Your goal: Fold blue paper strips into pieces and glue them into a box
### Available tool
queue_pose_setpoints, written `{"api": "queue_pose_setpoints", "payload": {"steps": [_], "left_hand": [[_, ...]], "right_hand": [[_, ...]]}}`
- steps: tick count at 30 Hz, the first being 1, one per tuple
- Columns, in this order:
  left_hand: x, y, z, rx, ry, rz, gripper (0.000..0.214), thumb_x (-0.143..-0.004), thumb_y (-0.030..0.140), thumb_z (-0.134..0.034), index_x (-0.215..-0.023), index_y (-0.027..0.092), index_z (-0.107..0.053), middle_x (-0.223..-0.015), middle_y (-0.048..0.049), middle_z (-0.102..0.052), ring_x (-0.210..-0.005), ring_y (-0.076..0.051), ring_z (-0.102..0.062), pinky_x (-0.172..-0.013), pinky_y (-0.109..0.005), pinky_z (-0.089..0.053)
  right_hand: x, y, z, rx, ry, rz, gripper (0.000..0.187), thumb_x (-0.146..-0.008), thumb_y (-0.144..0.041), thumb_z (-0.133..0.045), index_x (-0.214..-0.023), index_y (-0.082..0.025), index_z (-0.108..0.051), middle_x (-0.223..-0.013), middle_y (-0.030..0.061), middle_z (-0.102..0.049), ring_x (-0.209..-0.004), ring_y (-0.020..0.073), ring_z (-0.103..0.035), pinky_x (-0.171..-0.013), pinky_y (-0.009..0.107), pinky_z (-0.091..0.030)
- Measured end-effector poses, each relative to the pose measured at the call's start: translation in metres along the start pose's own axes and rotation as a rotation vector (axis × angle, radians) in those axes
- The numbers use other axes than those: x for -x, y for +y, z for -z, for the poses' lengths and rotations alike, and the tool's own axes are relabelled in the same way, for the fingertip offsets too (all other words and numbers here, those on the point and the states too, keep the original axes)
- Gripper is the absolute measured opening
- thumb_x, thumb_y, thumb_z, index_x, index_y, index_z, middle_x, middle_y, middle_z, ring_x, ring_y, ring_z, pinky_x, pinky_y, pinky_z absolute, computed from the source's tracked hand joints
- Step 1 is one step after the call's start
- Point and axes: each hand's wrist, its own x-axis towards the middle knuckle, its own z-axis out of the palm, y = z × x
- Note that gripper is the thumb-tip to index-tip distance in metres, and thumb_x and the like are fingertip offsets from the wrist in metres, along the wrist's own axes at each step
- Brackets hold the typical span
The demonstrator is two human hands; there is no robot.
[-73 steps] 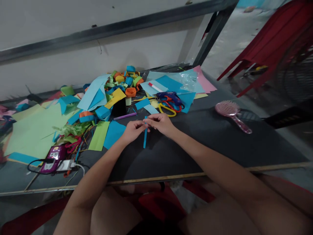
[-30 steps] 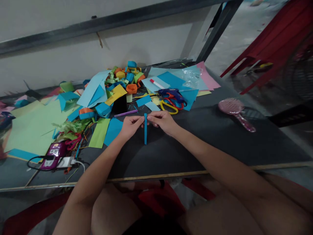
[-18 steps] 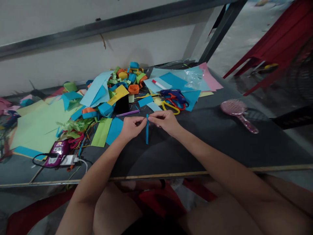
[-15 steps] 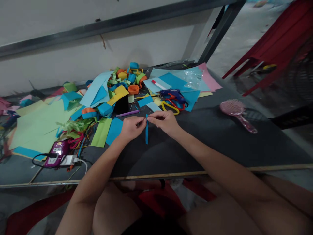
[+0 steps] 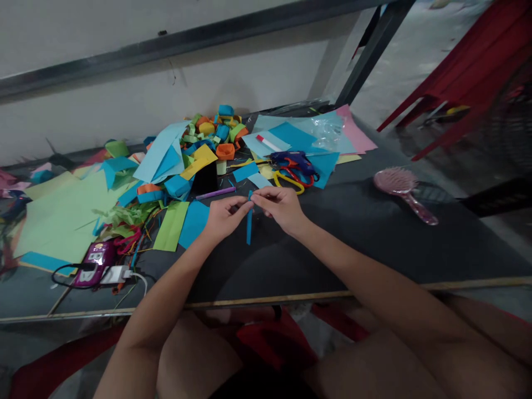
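A narrow blue paper strip (image 5: 249, 228) hangs down between my two hands over the dark table. My left hand (image 5: 226, 215) pinches it near its upper end with thumb and fingertips. From the other side, my right hand (image 5: 279, 206) grips the same upper end, fingertips against those of the left. The top of the strip is partly covered by the fingers. Just left of my left hand lie a blue paper sheet (image 5: 193, 223) and a green folded paper piece (image 5: 170, 227). Behind the hands rest a purple pen (image 5: 215, 193) and scissors with yellow and red handles (image 5: 290, 183).
A pile of folded coloured paper pieces (image 5: 225, 151) stands at the back. A blue glue gun (image 5: 296, 161) lies by the scissors. To the right is a pink hairbrush (image 5: 397, 182); to the left, a purple device (image 5: 96, 262) with cables. A red chair (image 5: 465, 72) stands beyond the table.
My left thumb has straightened and slid up against the strip, closer to the right fingertips. The strip stays in nearly the same place; the view has shifted slightly.
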Motion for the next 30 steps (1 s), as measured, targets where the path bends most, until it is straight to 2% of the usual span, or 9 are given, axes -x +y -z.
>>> {"api": "queue_pose_setpoints", "payload": {"steps": [5, 9, 15, 19, 27, 30], "left_hand": [[-0.0004, 0.0027, -0.0004, 0.069, -0.003, 0.039, 0.037, -0.085, 0.046, -0.061, -0.070, 0.013, -0.069, -0.062, 0.0002, -0.061, -0.056, -0.008, -0.047, -0.053, -0.021, -0.033], [0.0006, 0.0050, -0.0015, 0.067, 0.005, 0.064, 0.035, -0.083, 0.043, -0.063, -0.069, 0.012, -0.072, -0.064, -0.0015, -0.066, -0.054, -0.008, -0.048, -0.052, -0.021, -0.034], [-0.0001, -0.0003, -0.0053, 0.125, 0.026, 0.117, 0.037, -0.080, 0.048, -0.067, -0.072, 0.013, -0.074, -0.068, -0.0045, -0.072, -0.058, -0.011, -0.056, -0.055, -0.021, -0.041], [-0.0004, -0.0015, -0.0050, 0.156, 0.018, 0.113, 0.036, -0.082, 0.047, -0.065, -0.073, 0.013, -0.075, -0.069, -0.0044, -0.072, -0.059, -0.011, -0.058, -0.056, -0.021, -0.042], [-0.0012, 0.0003, -0.0024, 0.179, -0.033, 0.074, 0.038, -0.081, 0.048, -0.066, -0.070, 0.013, -0.075, -0.071, -0.0048, -0.073, -0.060, -0.012, -0.059, -0.058, -0.022, -0.042], [-0.0017, -0.0028, -0.0049, 0.187, -0.045, 0.086, 0.034, -0.080, 0.045, -0.067, -0.073, 0.013, -0.076, -0.074, -0.0055, -0.074, -0.064, -0.013, -0.061, -0.062, -0.023, -0.045]], "right_hand": [[-0.0017, 0.0031, 0.0007, -0.028, -0.017, -0.057, 0.033, -0.062, -0.044, -0.082, -0.078, -0.016, -0.076, -0.055, -0.0018, -0.062, -0.041, 0.0046, -0.040, -0.039, 0.021, -0.029], [-0.0015, 0.0039, 0.0013, 0.003, -0.031, -0.011, 0.028, -0.066, -0.044, -0.080, -0.073, -0.017, -0.076, -0.056, -0.0005, -0.064, -0.042, 0.0053, -0.040, -0.040, 0.022, -0.031], [-0.0001, 0.0022, 0.0002, -0.013, -0.025, 0.060, 0.026, -0.071, -0.042, -0.077, -0.075, -0.017, -0.075, -0.059, -0.0011, -0.063, -0.041, 0.0040, -0.040, -0.040, 0.022, -0.029], [0.0001, 0.0013, 0.0002, -0.013, -0.028, 0.093, 0.026, -0.071, -0.043, -0.077, -0.074, -0.017, -0.075, -0.059, -0.0020, -0.061, -0.041, 0.0036, -0.040, -0.040, 0.022, -0.029], [-0.0017, 0.0056, 0.0021, -0.020, -0.057, 0.064, 0.024, -0.069, -0.042, -0.079, -0.071, -0.019, -0.074, -0.059, -0.0015, -0.062, -0.043, 0.0062, -0.047, -0.041, 0.023, -0.033], [-0.0016, 0.0041, 0.0013, -0.027, -0.062, 0.091, 0.026, -0.067, -0.042, -0.080, -0.065, -0.018, -0.071, -0.056, -0.0023, -0.059, -0.044, 0.0067, -0.047, -0.045, 0.024, -0.039]]}}
